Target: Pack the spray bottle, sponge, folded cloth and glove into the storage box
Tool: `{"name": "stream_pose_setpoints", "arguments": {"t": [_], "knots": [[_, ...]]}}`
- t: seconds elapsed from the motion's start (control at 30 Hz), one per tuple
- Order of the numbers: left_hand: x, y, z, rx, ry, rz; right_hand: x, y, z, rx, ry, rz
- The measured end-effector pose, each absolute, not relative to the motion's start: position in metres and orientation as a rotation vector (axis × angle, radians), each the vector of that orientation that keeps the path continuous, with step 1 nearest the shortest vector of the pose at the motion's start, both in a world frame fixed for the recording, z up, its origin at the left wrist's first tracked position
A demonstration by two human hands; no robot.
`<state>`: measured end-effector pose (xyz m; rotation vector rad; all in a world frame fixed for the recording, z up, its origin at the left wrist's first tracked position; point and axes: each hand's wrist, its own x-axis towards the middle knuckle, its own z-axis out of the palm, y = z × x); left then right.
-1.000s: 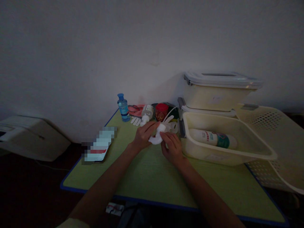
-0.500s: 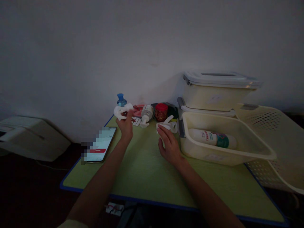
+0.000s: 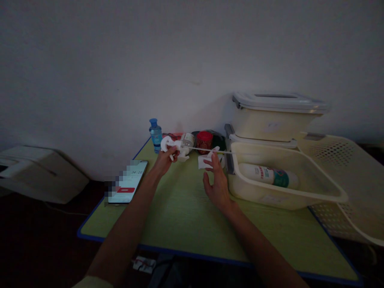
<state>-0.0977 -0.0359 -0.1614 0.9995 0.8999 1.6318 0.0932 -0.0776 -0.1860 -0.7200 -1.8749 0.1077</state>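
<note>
Around 11 o'clock over the surface [image 3: 180, 224], left hand [image 3: 163, 162] pinches white spray head [image 3: 167, 142], tube [image 3: 207, 149] toward 3. Right hand [image 3: 217, 184] spread, at 1 by white item [image 3: 203, 161], contact unclear. Step looks like spray-head handling; next move probably calls for minding that tube.

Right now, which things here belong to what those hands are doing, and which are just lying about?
Seemingly in use:
- white nozzle head with a thin tube, in the left hand
- possibly the white piece by the right hand

Apparently just lying about:
- phone
- blue bottle
- red-lidded jar
- white-and-green bottle inside the cream basket
</note>
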Motion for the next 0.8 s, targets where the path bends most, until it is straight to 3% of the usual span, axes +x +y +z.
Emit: {"name": "stream_pose_setpoints", "arguments": {"t": [0.27, 0.57, 0.8], "knots": [[-0.098, -0.037, -0.165, 1.042, 0.873, 1.512, 0.096, -0.082, -0.179, -0.787, -1.763, 0.021], [-0.1, -0.027, -0.169, 1.115, 0.951, 1.722, 0.099, -0.092, -0.161, -0.657, -1.633, -0.022], [-0.102, -0.028, -0.165, 1.131, 1.007, 1.799, 0.104, -0.103, -0.133, -0.543, -1.276, 0.376]]}}
